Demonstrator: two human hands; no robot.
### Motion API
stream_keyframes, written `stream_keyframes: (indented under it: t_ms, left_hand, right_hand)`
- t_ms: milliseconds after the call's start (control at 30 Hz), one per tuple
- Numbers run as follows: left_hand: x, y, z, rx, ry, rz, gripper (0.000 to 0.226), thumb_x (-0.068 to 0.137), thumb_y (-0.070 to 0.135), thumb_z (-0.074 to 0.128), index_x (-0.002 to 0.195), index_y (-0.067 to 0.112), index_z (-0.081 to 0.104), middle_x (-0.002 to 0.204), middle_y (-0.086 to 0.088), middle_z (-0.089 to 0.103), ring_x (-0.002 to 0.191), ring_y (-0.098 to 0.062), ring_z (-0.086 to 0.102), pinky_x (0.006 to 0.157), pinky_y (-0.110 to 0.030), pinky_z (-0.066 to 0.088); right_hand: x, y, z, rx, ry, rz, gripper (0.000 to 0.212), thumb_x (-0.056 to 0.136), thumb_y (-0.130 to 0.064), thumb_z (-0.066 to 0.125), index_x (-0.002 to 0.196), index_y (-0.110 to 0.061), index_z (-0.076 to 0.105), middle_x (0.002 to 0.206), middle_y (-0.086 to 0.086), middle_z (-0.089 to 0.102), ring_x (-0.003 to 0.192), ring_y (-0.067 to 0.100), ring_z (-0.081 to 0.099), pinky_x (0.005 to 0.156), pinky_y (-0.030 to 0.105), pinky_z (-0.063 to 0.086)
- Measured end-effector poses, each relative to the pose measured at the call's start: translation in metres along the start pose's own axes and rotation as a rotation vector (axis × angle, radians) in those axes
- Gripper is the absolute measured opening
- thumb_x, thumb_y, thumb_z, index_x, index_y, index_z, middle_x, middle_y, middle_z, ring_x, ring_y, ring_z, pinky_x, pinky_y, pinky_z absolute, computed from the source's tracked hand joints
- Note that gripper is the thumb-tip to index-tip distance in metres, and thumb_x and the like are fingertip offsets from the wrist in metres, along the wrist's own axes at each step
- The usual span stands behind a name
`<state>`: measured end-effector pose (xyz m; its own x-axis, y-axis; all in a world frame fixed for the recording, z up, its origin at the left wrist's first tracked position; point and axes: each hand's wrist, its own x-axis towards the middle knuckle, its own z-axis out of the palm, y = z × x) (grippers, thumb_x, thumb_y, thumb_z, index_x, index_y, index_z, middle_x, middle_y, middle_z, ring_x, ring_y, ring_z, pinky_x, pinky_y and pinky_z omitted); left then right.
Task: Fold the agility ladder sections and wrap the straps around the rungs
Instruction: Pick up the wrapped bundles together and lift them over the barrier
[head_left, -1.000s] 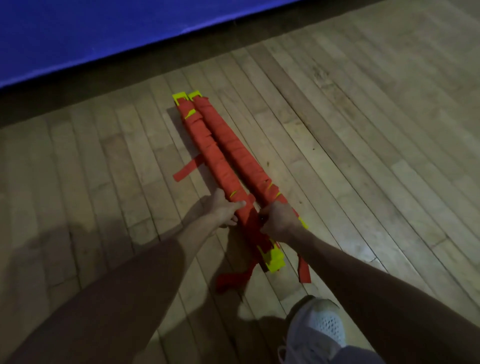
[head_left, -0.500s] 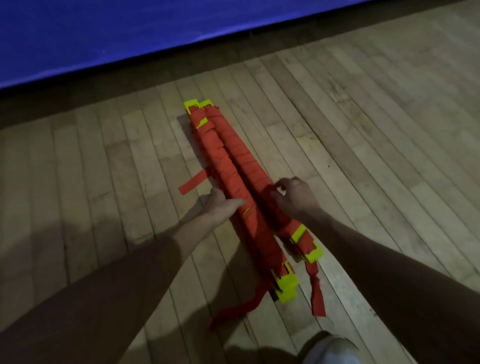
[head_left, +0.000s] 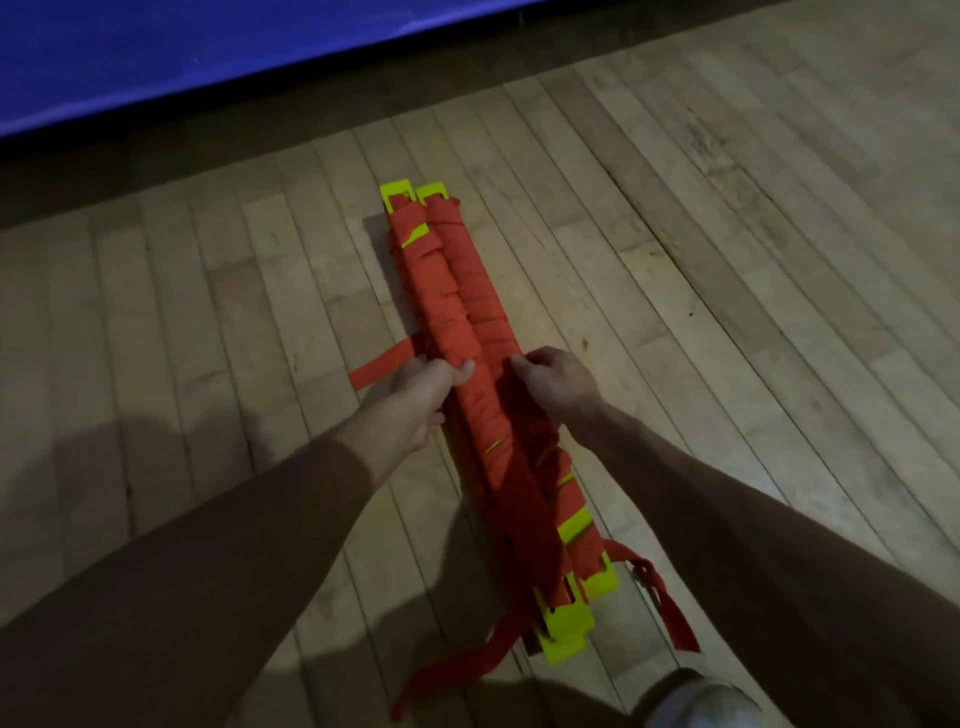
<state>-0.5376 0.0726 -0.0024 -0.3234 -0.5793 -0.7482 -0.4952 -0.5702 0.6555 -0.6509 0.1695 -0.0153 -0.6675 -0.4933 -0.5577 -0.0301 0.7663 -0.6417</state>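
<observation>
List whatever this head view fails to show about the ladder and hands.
- Head view: left hand fingers, hidden under the ladder bundle it grips.
- Rung count: covered by wrapped straps.
- Right hand fingertips: curled out of sight against the bundle.
- Shoe: cut off by bottom edge.

1. Bare wooden floor (head_left: 753, 270) on both sides of the ladder bundle (head_left: 470, 312): open for passage.
2. Far side bounded by the blue mat (head_left: 208, 52).
3. Loose strap tail (head_left: 382, 366) lying across the floor left of mid-bundle.
4. Two more strap tails (head_left: 670, 608) and a shoe (head_left: 696, 701) crowding the near end.
</observation>
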Motion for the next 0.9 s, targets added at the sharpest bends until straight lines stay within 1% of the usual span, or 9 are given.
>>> stream_keyframes:
  t_ms: [100, 167, 233, 333, 433, 567, 667, 767, 900]
  left_hand:
    - [-0.009, -0.008, -0.009, -0.062, -0.040, -0.001, 0.030, 0.088, 0.008, 0.067, 0.114, 0.017, 0.057, 0.095, 0.003, 0.060, 0.078, -0.011, 0.051, 0.087, -0.037, 0.043]
    - [-0.014, -0.015, -0.020, -0.053, -0.027, 0.004, 0.028, 0.086, 0.006, 0.068, 0.111, 0.016, 0.060, 0.095, 0.003, 0.065, 0.082, -0.013, 0.057, 0.085, -0.037, 0.044]
    - [-0.014, -0.026, -0.034, -0.006, 0.028, 0.015, 0.024, 0.083, 0.008, 0.071, 0.105, 0.017, 0.067, 0.099, 0.001, 0.070, 0.094, -0.020, 0.064, 0.086, -0.038, 0.050]
    - [-0.020, -0.040, -0.060, 0.013, 0.092, 0.043, 0.015, 0.079, 0.010, 0.075, 0.092, 0.013, 0.069, 0.090, -0.001, 0.070, 0.088, -0.023, 0.064, 0.069, -0.033, 0.048]
    - [-0.036, -0.039, -0.086, 0.038, 0.139, 0.121, 0.023, 0.076, 0.011, 0.079, 0.071, 0.012, 0.056, 0.075, 0.002, 0.064, 0.077, -0.019, 0.060, 0.063, -0.032, 0.047]
    - [-0.081, -0.011, -0.125, -0.006, 0.123, 0.212, 0.035, 0.062, 0.016, 0.086, 0.092, 0.015, 0.070, 0.091, -0.003, 0.076, 0.089, -0.025, 0.072, 0.085, -0.040, 0.057]
    - [-0.130, 0.019, -0.157, -0.041, 0.128, 0.319, 0.035, 0.058, 0.016, 0.086, 0.091, 0.019, 0.074, 0.089, -0.001, 0.076, 0.088, -0.025, 0.073, 0.083, -0.041, 0.058]
    - [-0.197, 0.058, -0.188, -0.030, 0.171, 0.484, 0.029, 0.060, 0.014, 0.087, 0.085, 0.021, 0.074, 0.088, 0.000, 0.076, 0.081, -0.019, 0.072, 0.075, -0.033, 0.058]
    - [-0.303, 0.109, -0.225, 0.015, 0.224, 0.733, 0.025, 0.067, 0.008, 0.083, 0.085, 0.023, 0.075, 0.082, 0.003, 0.076, 0.077, -0.015, 0.072, 0.080, -0.038, 0.059]
  right_hand:
    - [-0.010, -0.007, 0.008, 0.239, -0.005, 0.028, 0.021, 0.091, -0.040, 0.061, 0.091, -0.020, 0.058, 0.087, 0.003, 0.063, 0.074, 0.019, 0.057, 0.057, 0.031, 0.043]
    - [-0.015, -0.013, 0.018, 0.294, -0.029, 0.043, 0.019, 0.087, -0.042, 0.065, 0.096, -0.027, 0.056, 0.093, 0.002, 0.065, 0.080, 0.019, 0.060, 0.065, 0.033, 0.049]
    - [-0.023, -0.017, 0.026, 0.224, -0.088, 0.044, 0.039, 0.084, -0.049, 0.067, 0.119, -0.032, 0.059, 0.111, 0.003, 0.068, 0.098, 0.023, 0.065, 0.084, 0.038, 0.055]
    - [-0.041, -0.031, 0.038, 0.225, -0.212, 0.059, 0.056, 0.079, -0.055, 0.072, 0.122, -0.022, 0.061, 0.112, 0.001, 0.069, 0.095, 0.018, 0.066, 0.071, 0.027, 0.052]
    - [-0.061, -0.053, 0.049, 0.193, -0.253, 0.042, 0.072, 0.068, -0.058, 0.080, 0.124, -0.018, 0.059, 0.111, 0.004, 0.070, 0.092, 0.019, 0.068, 0.068, 0.030, 0.055]
    - [-0.100, -0.105, 0.048, 0.100, -0.209, -0.108, 0.054, 0.065, -0.052, 0.083, 0.104, -0.017, 0.069, 0.099, 0.002, 0.074, 0.088, 0.020, 0.070, 0.079, 0.040, 0.060]
    - [-0.148, -0.158, 0.033, 0.072, -0.192, -0.249, 0.041, 0.069, -0.047, 0.081, 0.095, -0.016, 0.073, 0.093, 0.002, 0.075, 0.085, 0.019, 0.072, 0.077, 0.037, 0.061]
    - [-0.207, -0.214, 0.017, 0.047, -0.122, -0.355, 0.053, 0.069, -0.057, 0.076, 0.102, -0.015, 0.072, 0.098, 0.004, 0.073, 0.086, 0.021, 0.071, 0.074, 0.037, 0.061]
    - [-0.297, -0.283, -0.010, 0.136, 0.003, -0.612, 0.060, 0.065, -0.066, 0.073, 0.104, -0.022, 0.064, 0.104, 0.001, 0.071, 0.096, 0.023, 0.069, 0.081, 0.046, 0.059]
